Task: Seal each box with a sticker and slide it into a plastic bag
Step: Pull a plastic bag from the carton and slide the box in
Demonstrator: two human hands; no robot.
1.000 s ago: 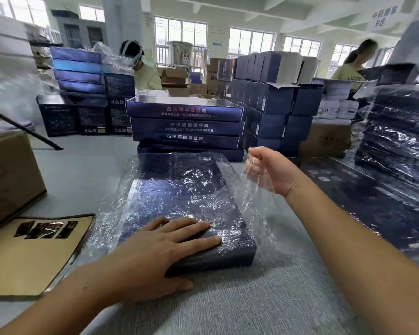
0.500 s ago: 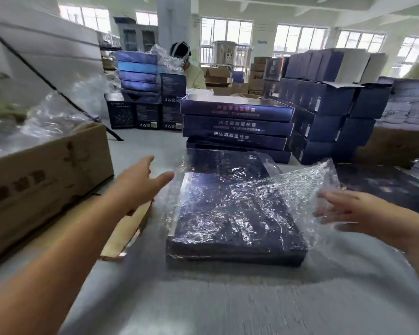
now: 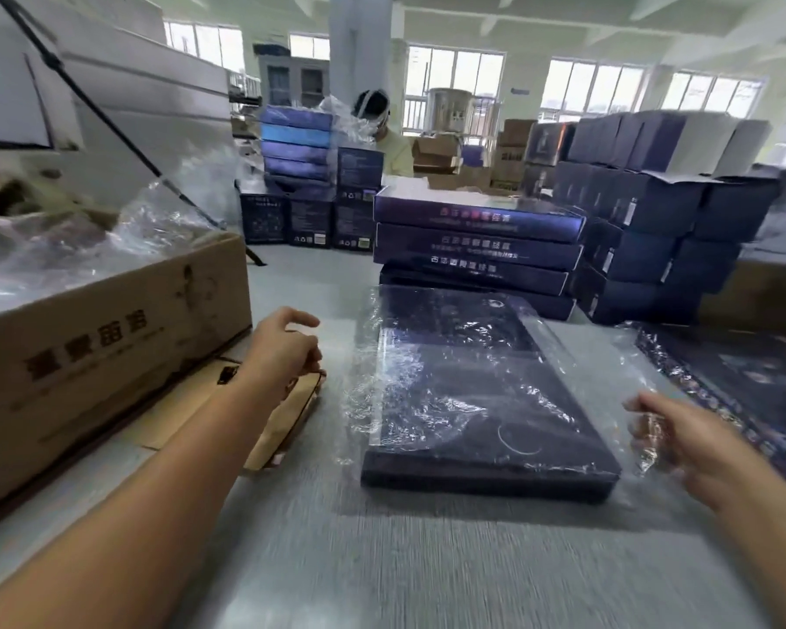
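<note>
Where the grey table (image 3: 427, 560) is nearest the camera, both forearms reach in over it. The right hand (image 3: 681, 442) has its fingers curled on the loose right edge of the clear plastic bag (image 3: 445, 351), with film lying over the fingertips. The left hand (image 3: 287, 351) hangs over the brown sticker sheet (image 3: 282, 419), fingers loosely curled, thumb and forefinger apart, nothing visible between them; contact with the sheet cannot be determined.

The flat dark navy box (image 3: 486, 401) lies on the table between the hands, most of it inside the bag, its near end protruding. Its lid carries a thin white ring; no text is legible.

To the left, a cardboard carton (image 3: 110, 347) holds clear film; its side bears large dark Chinese characters, too blurred to read.

Beyond the box stands a stack of flat boxes (image 3: 477, 247), each side panel printed with white Chinese lettering, also unreadable. Small navy cartons (image 3: 654, 229) are stacked to its right. Farther back, another person (image 3: 382, 129) is partly hidden behind more boxes.
</note>
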